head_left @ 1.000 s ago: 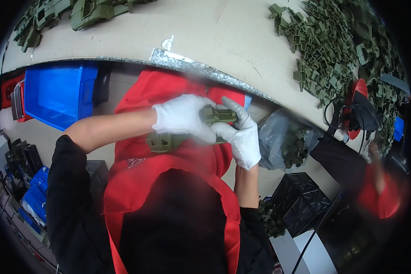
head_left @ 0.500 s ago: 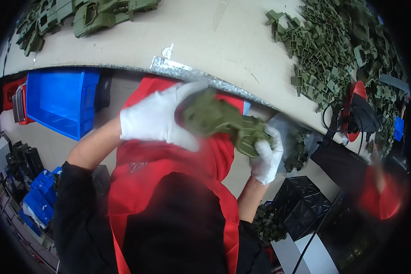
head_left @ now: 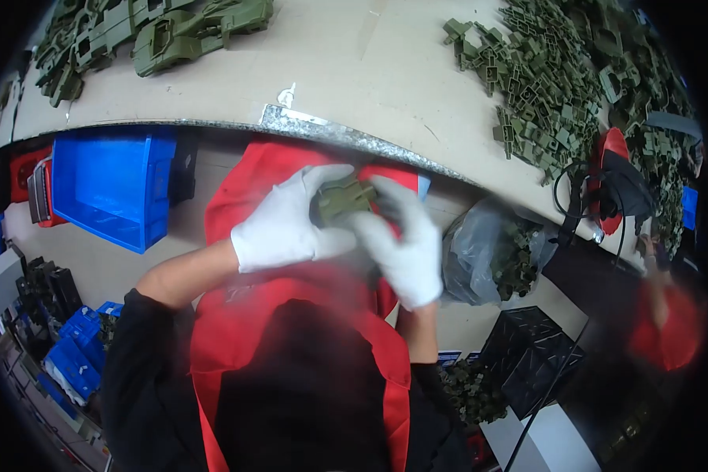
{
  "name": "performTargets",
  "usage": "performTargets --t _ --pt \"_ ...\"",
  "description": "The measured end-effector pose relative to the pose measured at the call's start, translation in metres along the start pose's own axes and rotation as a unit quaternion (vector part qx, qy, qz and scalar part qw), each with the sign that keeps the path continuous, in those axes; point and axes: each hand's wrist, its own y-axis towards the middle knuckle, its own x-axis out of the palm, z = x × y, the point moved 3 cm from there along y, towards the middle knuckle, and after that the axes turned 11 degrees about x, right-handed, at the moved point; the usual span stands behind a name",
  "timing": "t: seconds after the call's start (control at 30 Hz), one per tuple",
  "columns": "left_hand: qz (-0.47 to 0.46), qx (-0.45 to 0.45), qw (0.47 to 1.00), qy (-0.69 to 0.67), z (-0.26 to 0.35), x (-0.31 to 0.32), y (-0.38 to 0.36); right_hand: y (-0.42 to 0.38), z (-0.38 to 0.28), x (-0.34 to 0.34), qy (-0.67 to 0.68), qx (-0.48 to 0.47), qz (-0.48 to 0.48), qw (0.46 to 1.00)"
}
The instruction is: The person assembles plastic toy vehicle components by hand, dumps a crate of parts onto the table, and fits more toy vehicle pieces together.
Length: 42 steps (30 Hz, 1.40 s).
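Over my lap, just below the table edge, is an olive-green plastic toy vehicle body [head_left: 344,201]. My left hand [head_left: 291,224], in a white glove, is curled round its left end, thumb and fingers on either side. From the right, my right hand [head_left: 405,240], also gloved in white, closes on the part's other end; its fingers are smeared by motion. Between them the two hands cover much of the part, and its lower side is hidden. Similar olive-green vehicle bodies [head_left: 200,33] lie on the table at the upper left.
Small green plastic pieces [head_left: 539,102] are heaped at the table's [head_left: 346,71] right. A blue bin [head_left: 106,185] stands below the left edge; a plastic bag [head_left: 472,252] with green parts hangs lower right. Beyond are a black crate [head_left: 527,354] and another person's red garment [head_left: 669,326].
The vehicle body has turned from lying lengthwise across to mostly end-on between the hands. My right hand has moved left and inward, and my left hand slightly right.
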Motion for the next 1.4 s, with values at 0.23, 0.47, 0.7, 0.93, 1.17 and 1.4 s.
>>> performTargets --t 0.23,0.47,0.7,0.93,1.17,1.4 --pt "-0.014 -0.082 0.993 -0.089 -0.014 -0.002 -0.012 0.005 0.007 0.024 0.000 0.056 -0.097 0.994" --pt "-0.058 -0.117 0.981 -0.145 -0.029 0.000 0.003 0.000 0.031 0.027 0.248 0.145 -0.138 0.948" --pt "-0.034 -0.069 0.991 -0.109 -0.035 -0.001 -0.001 -0.008 0.032 0.043 0.291 0.094 -0.100 0.947" --pt "-0.021 -0.050 0.994 -0.090 -0.020 -0.008 -0.002 0.005 0.029 0.023 0.179 0.075 -0.141 0.971" --pt "-0.085 0.153 0.968 0.182 0.041 -0.013 0.012 -0.006 0.009 0.015 -0.175 -0.019 -0.091 0.980" --pt "-0.124 0.124 0.979 0.102 0.067 -0.035 0.044 0.007 -0.015 0.013 -0.043 -0.027 -0.074 0.996"
